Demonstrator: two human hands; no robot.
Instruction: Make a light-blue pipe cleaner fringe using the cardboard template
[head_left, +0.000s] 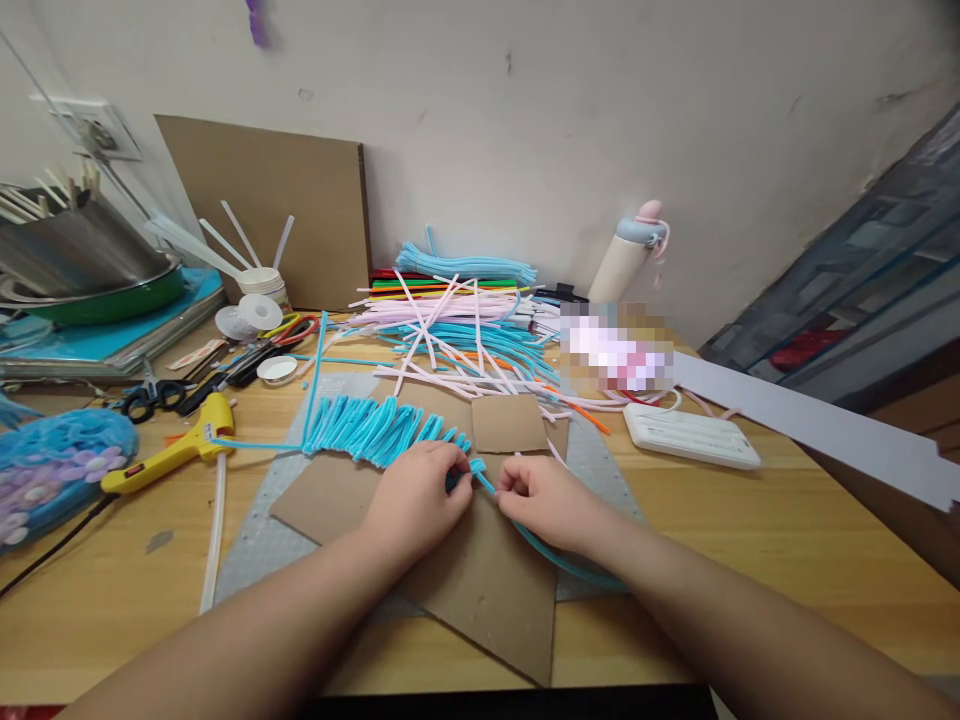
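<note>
A row of blue pipe cleaners point(375, 428), folded into tight zigzag loops, lies over cardboard in the middle of the desk. At its right end, my left hand point(420, 492) is closed, thumb and fingers pinching the folded blue strand. Just to the right, my right hand point(551, 500) pinches the blue pipe cleaner point(544, 548), whose loose length curves below that wrist. A small bend of the strand shows between both hands. Underneath lies a cardboard piece point(495, 590), with a small cardboard square point(510, 424) behind the hands.
A grey cutting mat point(247, 560) lies under the cardboard. To the left are a yellow glue gun point(180, 445), scissors point(154, 395) and a blue flowered item point(60, 470). Pink pipe cleaners point(435, 312) are piled behind. A white power strip point(690, 437) and a bottle point(622, 255) stand right.
</note>
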